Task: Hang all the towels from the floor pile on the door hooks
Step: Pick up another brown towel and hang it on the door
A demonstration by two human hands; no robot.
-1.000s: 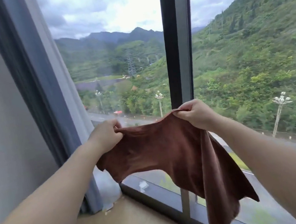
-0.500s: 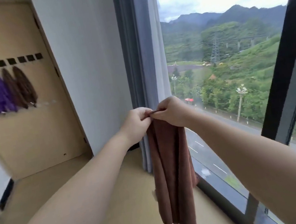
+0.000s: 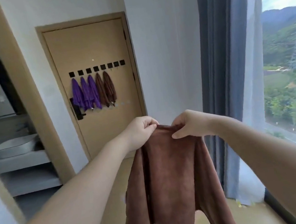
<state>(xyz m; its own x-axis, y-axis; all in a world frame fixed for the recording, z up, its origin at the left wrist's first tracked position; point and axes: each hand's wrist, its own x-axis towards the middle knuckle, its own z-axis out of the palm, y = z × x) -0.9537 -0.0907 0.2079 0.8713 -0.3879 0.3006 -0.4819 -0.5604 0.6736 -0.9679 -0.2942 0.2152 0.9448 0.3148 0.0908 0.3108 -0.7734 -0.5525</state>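
Brown towel (image 3: 171, 181) hangs in front of me, plush microfibre, soft nap, top edge bunched into a short ridge, body falling in loose vertical folds with rounded lower corners. My left hand (image 3: 140, 132) pinches the top edge at its left end, fingers closed on the cloth. My right hand (image 3: 190, 124) grips the same edge just beside it, thumb under, fingers curled over.

Door (image 3: 89, 43) ahead is flat tan laminate. Row of eight square black hooks (image 3: 96, 68) across it. Five filled: three purple towels (image 3: 85, 94), then two brown ones (image 3: 105, 89), all hanging as narrow drapes. Three right-hand hooks bare. Grey curtain (image 3: 218, 62) to the right, pleated.

Versus half a second ago: view has swung from the window to face the door square-on; towel is spread wider, hands slightly further apart.
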